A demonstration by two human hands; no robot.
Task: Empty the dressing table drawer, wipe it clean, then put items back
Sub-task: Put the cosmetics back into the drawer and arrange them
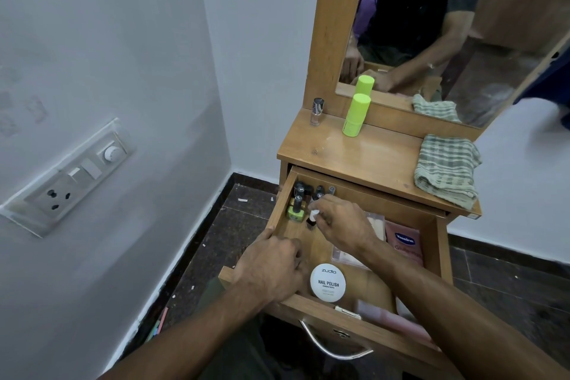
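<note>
**Drawer Half Emptied as Nail Polish Was Lifted Out**

A dressing-table drawer [438, 244] was pictured pulled fully open, its contents only partly removed. The right hand [342, 222] was closed in a fingertip pinch around the white cap of a small bottle [312, 219], held upright near the drawer's back left corner, apparently so that nothing would spill as it was raised. The left hand [271, 268] was curled over the drawer's left wall, fingers wrapped loosely inside; whether anything was held in it could not be told. It was judged to be there to steady the drawer against the reach.

A cluster of polish bottles [305, 194] was left standing upright in the back left corner, just beyond the pinched bottle. A white tin [328, 283] of nail polish remover wipes was lying flat near the front, and a pink Vaseline pack [404, 244] was resting along the right side, with other flat packets partly hidden under the forearm.

On the tabletop [370, 157], a clear bottle [317, 111] and a green stick [356, 116] had been stood upright against the mirror [462, 25], seemingly to keep the front free. A folded checked cloth [445, 170] was laid at the right edge, within reach, presumably for the wiping not yet begun.
</note>
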